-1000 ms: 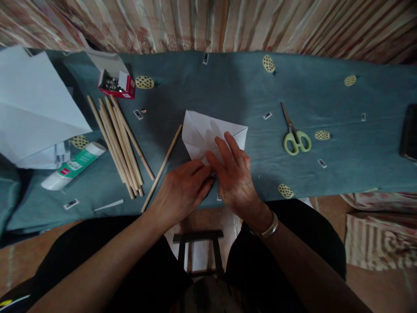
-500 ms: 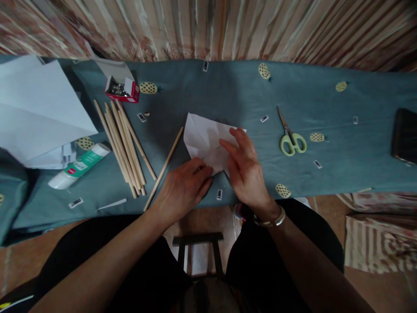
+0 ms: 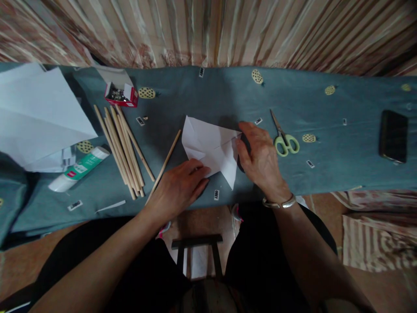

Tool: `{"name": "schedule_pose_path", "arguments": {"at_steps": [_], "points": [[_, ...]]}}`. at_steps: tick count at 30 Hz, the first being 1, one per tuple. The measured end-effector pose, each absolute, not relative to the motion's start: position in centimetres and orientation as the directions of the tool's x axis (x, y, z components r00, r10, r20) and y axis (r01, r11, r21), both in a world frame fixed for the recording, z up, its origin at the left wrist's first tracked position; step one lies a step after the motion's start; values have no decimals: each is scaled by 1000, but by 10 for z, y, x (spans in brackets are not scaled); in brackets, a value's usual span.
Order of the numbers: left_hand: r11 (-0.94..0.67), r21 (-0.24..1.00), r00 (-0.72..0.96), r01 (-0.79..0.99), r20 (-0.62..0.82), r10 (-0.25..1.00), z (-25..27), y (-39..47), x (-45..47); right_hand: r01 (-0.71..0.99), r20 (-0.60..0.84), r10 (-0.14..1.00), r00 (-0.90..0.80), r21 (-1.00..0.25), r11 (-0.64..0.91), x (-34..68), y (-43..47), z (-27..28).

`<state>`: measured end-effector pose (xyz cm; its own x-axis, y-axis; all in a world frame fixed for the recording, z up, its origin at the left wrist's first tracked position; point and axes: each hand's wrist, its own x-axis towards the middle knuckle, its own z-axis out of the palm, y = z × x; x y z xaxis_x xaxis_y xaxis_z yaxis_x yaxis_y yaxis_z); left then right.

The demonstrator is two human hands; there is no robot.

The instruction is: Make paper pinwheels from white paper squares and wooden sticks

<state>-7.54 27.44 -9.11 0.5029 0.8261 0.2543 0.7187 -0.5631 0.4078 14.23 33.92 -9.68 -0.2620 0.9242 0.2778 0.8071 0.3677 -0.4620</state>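
A folded sheet of white paper (image 3: 211,141) lies on the cloth in front of me, with creases and a pointed flap hanging toward me at its lower right. My left hand (image 3: 182,182) holds down the paper's near-left edge, its fingers close together. At the right corner, the thumb and forefinger of my right hand (image 3: 260,158) grip the paper. A single wooden stick (image 3: 167,156) lies just left of the paper, partly behind my left hand. Green-handled scissors (image 3: 286,141) rest to the right of my right hand, blades pointing away.
A bundle of wooden sticks (image 3: 122,148), a glue stick (image 3: 80,168) and a small red box (image 3: 122,94) of metal bits lie to the left. White sheets (image 3: 42,113) cover the far left. A black phone (image 3: 393,136) is at right; a striped curtain (image 3: 202,32) hangs behind the table.
My right hand has moved right from over the paper to its right corner and gripped it. The lower-right flap now shows fully. My left hand stays on the near edge.
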Motion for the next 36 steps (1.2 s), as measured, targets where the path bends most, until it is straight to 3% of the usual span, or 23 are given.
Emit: {"name": "schedule_pose_path", "arguments": {"at_steps": [7, 19, 27, 36], "points": [[-642, 349, 543, 683, 345, 765, -92, 275, -76, 778, 255, 909, -330, -472, 415, 149, 341, -97], [-631, 307, 505, 712, 400, 765, -100, 299, -93, 814, 254, 936, -243, -472, 339, 160, 335, -82], [-665, 304, 485, 682, 494, 722, -97, 302, -84, 738, 61, 996, -67, -669, 91, 165, 327, -78], [-694, 246, 626, 677, 305, 718, -90, 276, -53, 739, -13, 999, -51, -673, 29, 172, 313, -76]]}}
